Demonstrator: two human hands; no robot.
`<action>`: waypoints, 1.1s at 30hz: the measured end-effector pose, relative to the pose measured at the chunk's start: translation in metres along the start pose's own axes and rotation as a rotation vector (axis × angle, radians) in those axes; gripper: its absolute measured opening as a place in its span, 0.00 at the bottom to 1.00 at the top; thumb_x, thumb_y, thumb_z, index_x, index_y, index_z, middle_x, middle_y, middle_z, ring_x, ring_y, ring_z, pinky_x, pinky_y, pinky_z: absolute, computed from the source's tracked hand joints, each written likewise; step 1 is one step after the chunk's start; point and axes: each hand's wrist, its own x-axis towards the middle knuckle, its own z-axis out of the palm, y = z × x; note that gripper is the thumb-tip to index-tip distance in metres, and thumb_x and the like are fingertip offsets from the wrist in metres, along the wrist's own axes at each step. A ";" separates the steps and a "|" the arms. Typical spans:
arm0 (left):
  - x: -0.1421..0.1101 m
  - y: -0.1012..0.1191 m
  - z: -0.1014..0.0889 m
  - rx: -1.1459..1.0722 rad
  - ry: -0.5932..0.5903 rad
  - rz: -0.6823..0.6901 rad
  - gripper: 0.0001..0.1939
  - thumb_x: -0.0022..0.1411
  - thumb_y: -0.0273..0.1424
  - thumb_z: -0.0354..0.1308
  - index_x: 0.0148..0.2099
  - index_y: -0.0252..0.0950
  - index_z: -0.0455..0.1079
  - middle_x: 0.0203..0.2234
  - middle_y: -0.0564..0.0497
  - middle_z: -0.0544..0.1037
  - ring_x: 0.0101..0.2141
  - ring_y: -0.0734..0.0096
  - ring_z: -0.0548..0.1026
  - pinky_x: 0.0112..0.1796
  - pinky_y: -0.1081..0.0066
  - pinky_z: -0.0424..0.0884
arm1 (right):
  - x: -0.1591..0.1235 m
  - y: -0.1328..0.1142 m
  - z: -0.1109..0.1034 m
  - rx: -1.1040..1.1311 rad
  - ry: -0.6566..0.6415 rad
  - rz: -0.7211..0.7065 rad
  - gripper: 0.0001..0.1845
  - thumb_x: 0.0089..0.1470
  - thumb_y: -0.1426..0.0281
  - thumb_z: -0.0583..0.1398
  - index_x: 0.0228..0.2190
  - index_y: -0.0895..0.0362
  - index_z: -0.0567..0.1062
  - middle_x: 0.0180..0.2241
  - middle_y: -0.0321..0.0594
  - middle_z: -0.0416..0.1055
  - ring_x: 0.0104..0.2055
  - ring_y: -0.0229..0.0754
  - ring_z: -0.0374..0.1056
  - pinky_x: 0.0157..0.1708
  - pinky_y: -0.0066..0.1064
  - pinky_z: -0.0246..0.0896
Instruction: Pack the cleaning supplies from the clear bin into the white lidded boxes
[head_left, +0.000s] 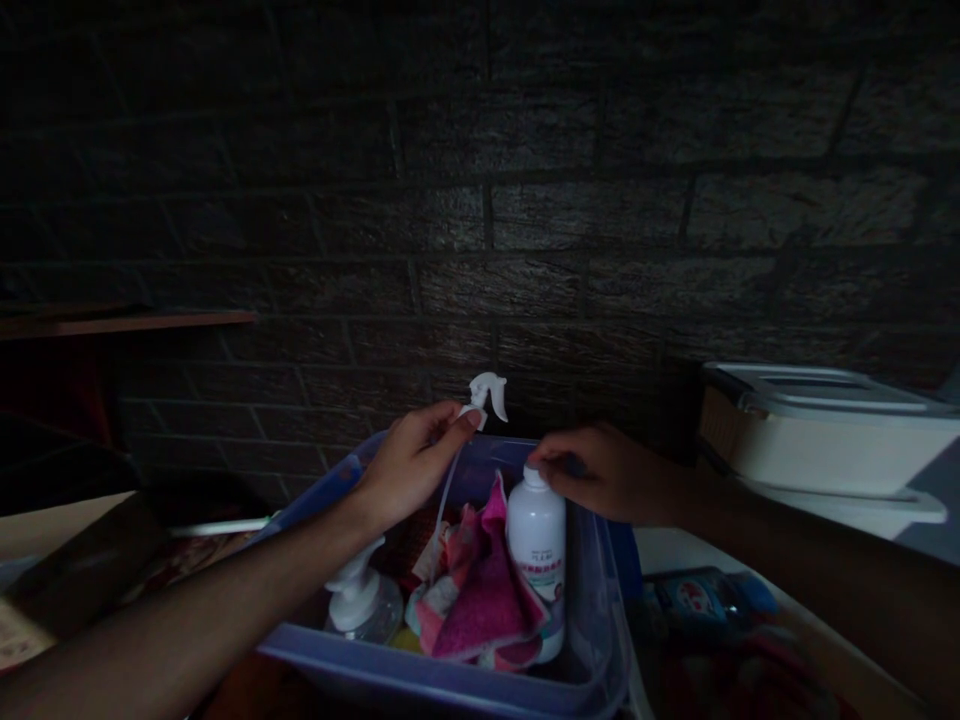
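My left hand point(420, 452) pinches a white trigger spray head point(478, 396) by its collar, above the back rim of a clear bluish plastic bin point(420, 670). From the spray head a thin dip tube point(447, 490) hangs down into the bin. My right hand point(589, 468) has its fingers closed around the top of a white bottle point(537, 530) with a printed label, which stands upright at the bin's right side. Beside that bottle lies a magenta cloth point(487, 610). A clear pump bottle point(364, 605) with a white top sits in the left part.
Behind the bin rises a dark brick wall point(525, 220). White lidded boxes point(817, 440) are stacked at the right. Below them lies a bottle with a blue cap point(697, 600). A wooden shelf point(127, 320) juts out at the left, above a cardboard box point(82, 555).
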 end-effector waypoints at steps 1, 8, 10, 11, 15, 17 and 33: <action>0.000 0.000 0.000 -0.011 0.004 -0.001 0.21 0.70 0.48 0.50 0.35 0.37 0.70 0.27 0.56 0.72 0.30 0.70 0.69 0.32 0.72 0.61 | -0.002 -0.004 0.001 0.050 -0.011 0.013 0.12 0.62 0.71 0.58 0.44 0.56 0.79 0.40 0.38 0.81 0.41 0.41 0.76 0.42 0.31 0.67; -0.003 0.001 0.004 -0.066 -0.039 0.048 0.20 0.70 0.47 0.51 0.35 0.37 0.69 0.26 0.57 0.68 0.29 0.71 0.66 0.29 0.73 0.59 | -0.006 -0.012 0.008 0.182 -0.025 0.085 0.12 0.63 0.67 0.59 0.47 0.56 0.77 0.42 0.40 0.80 0.43 0.42 0.76 0.39 0.31 0.66; -0.003 0.002 0.005 -0.043 -0.056 0.081 0.19 0.70 0.46 0.52 0.33 0.37 0.68 0.25 0.57 0.66 0.28 0.72 0.65 0.30 0.73 0.58 | -0.006 -0.008 0.009 0.218 -0.018 0.132 0.15 0.64 0.66 0.60 0.50 0.56 0.76 0.44 0.41 0.79 0.44 0.42 0.76 0.38 0.30 0.66; -0.004 0.003 0.006 -0.021 -0.060 0.104 0.19 0.70 0.45 0.53 0.33 0.37 0.68 0.25 0.57 0.65 0.29 0.72 0.65 0.31 0.72 0.59 | -0.005 -0.007 0.010 0.236 -0.018 0.155 0.16 0.63 0.65 0.60 0.51 0.57 0.75 0.45 0.41 0.79 0.45 0.43 0.76 0.38 0.31 0.66; -0.005 0.008 0.008 0.060 -0.095 0.194 0.17 0.70 0.44 0.55 0.34 0.36 0.69 0.29 0.55 0.68 0.34 0.71 0.68 0.36 0.70 0.61 | -0.004 -0.002 0.014 0.283 0.004 0.161 0.17 0.63 0.66 0.61 0.51 0.58 0.72 0.43 0.43 0.79 0.44 0.45 0.76 0.39 0.33 0.68; -0.006 0.010 0.009 0.069 -0.123 0.210 0.16 0.70 0.43 0.55 0.36 0.36 0.71 0.31 0.54 0.70 0.36 0.70 0.69 0.37 0.70 0.61 | -0.004 -0.002 0.015 0.293 0.017 0.118 0.12 0.64 0.68 0.60 0.48 0.58 0.73 0.43 0.43 0.79 0.44 0.45 0.76 0.41 0.34 0.68; -0.006 0.005 0.023 -0.221 -0.313 0.080 0.13 0.65 0.40 0.62 0.37 0.33 0.72 0.27 0.56 0.69 0.30 0.74 0.65 0.31 0.73 0.62 | -0.004 0.005 0.023 0.550 -0.015 0.150 0.24 0.55 0.72 0.68 0.52 0.54 0.69 0.46 0.41 0.78 0.49 0.48 0.75 0.48 0.40 0.70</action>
